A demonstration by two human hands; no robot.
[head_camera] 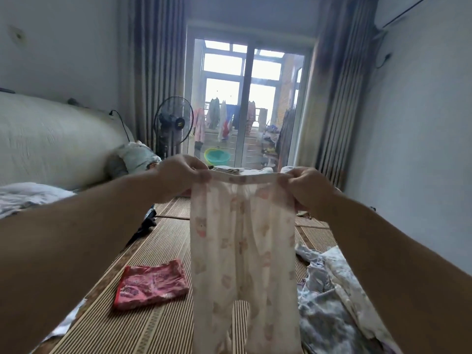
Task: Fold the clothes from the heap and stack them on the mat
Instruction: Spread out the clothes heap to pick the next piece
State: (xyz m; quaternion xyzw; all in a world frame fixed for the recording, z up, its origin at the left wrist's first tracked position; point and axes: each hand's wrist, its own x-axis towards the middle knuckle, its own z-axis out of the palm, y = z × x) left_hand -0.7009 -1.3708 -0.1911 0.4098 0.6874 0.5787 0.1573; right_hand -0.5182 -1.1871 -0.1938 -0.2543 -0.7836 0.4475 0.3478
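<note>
You hold a pale pair of trousers (pixel 242 251) up in front of you by the waistband (pixel 245 178), one hand at each end. Your left hand (pixel 178 175) pinches the left end of the band, its fingers curled over the edge. Your right hand (pixel 306 187) has its grip clamped on the right end, with some cloth bunched under the fingers. The band runs taut and nearly level between the two grips.

The rest of the trousers hangs below the grips. The body drops straight down and the two legs part low in the frame, their ends cut off by the bottom edge, so you cannot tell whether they touch anything. The cloth is cream with a faint pinkish-brown print, too blurred to read.

Under the trousers lies the woven mat (pixel 153 328), brown and striped, running away from you toward the far glass door (pixel 222 85). On the mat, near you and left of the hanging legs, a red garment (pixel 152 283) lies folded flat, apart from the trousers. Near you on the right, the heap (pixel 332 302) of pale and bluish clothes sprawls over the mat's right side.

At the left stands a white padded headboard (pixel 51 144), with a standing fan (pixel 173 122) beyond it beside the curtain (pixel 155 72). A green basin (pixel 217 156) sits past the door glass.
</note>
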